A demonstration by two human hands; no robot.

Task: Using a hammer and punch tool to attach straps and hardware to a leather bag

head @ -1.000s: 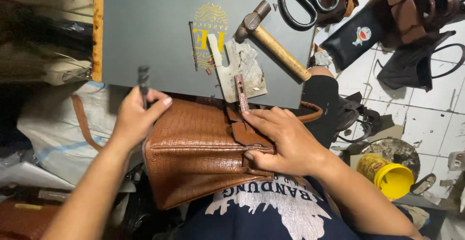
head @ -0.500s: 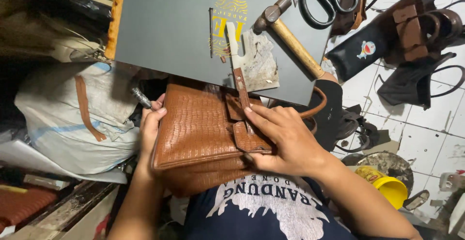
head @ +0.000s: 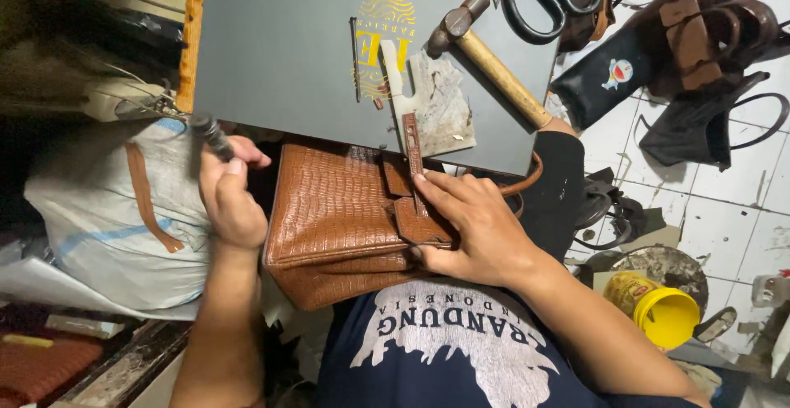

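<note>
A brown crocodile-textured leather handbag [head: 333,210] rests on my lap against the edge of a dark grey work board [head: 280,46]. My right hand [head: 477,227] lies flat on the bag's front flap, fingers pressing its narrow brown strap [head: 413,149], which runs up onto the board. My left hand [head: 230,194] sits at the bag's left side, gripping a small dark metal tool [head: 212,135] that points up and left.
On the board lie a wooden-handled hammer [head: 494,67], black scissors [head: 547,1], a thin awl [head: 355,58] and a worn scrap [head: 440,108]. Dark leather pieces [head: 699,54] lie on the white tiled floor at right, a yellow glue tin [head: 654,309] lower right, and a white sack [head: 115,210] at left.
My left hand has come off the bag's left edge and risen beside it, the dark tool showing in its grip again. My right hand stays on the flap.
</note>
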